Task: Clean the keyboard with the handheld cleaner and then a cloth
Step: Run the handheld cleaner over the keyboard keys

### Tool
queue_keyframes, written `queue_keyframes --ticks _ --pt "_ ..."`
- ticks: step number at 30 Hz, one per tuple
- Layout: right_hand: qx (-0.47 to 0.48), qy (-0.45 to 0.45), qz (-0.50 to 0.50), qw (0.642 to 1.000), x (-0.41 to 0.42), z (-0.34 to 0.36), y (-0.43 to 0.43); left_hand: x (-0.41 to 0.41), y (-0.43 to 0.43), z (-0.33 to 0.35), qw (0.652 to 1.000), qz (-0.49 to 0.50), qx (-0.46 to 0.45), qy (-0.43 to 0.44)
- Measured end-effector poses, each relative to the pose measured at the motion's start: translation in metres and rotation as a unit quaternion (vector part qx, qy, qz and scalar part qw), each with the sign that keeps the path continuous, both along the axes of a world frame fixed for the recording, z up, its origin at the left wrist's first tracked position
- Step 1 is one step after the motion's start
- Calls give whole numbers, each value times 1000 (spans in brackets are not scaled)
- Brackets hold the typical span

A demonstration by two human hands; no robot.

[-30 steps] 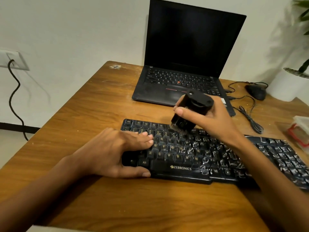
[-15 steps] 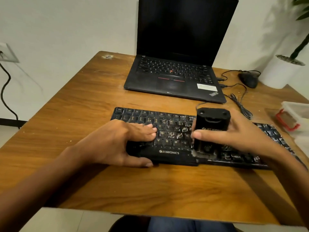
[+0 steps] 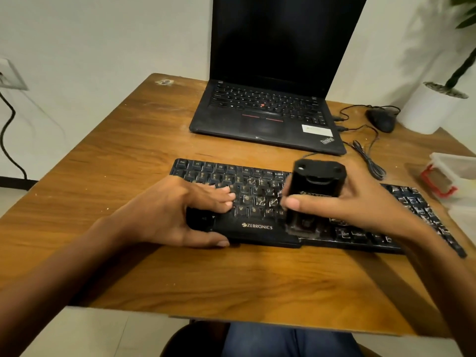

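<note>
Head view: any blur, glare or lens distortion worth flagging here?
Head view: the wide-angle lens bows the keyboard at its right end; soft sheen on the table near the front; laptop screen dark, no glare; handheld cleaner slightly blurred at its base.

A small desk space in a home or an office is shown; which one cannot be told. A wooden worktop (image 3: 123, 155) is set against a plain white wall (image 3: 103, 42). An open laptop (image 3: 265, 117), a wired mouse (image 3: 381, 119) and a black keyboard (image 3: 257, 228) are laid on it. A white plant pot (image 3: 427, 109) is seen by the far right corner, and a wall socket (image 3: 13, 76) at the left.
</note>
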State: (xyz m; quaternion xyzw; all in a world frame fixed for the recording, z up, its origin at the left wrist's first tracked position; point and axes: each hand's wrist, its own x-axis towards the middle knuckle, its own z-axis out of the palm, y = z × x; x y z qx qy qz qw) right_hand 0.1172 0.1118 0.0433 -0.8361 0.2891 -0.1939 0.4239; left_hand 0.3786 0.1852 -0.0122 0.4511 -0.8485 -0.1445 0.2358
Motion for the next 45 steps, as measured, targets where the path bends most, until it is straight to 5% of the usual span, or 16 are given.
queue_keyframes --ticks 4,9,12,16,19,24,29,37,41,45 --pt "18 -47 24 998 50 -11 8 1 4 0 1000 3 13 24" --pt "-83 -96 -69 989 63 -15 -7 2 2 -2 999 6 27 47" --pt "-17 -55 4 998 65 -14 1 0 4 0 998 -4 38 59" --pt "-117 -51 -51 991 66 -14 -6 1 3 -1 998 8 30 55" --pt "-31 -29 11 999 65 -11 1 -1 4 1 998 -2 40 49" --pt "-190 -14 -78 979 66 -9 -11 3 4 -2 998 21 19 48" --pt "-58 -82 10 995 75 -11 11 1 7 4 999 26 19 39" --pt "-52 149 0 988 13 18 -18 7 4 -3 998 54 -22 1" --pt "-66 -9 12 998 50 7 -5 6 5 -1 999 50 -20 2" --pt "-27 -6 45 999 70 -15 6 7 4 -1 999 32 -4 9"
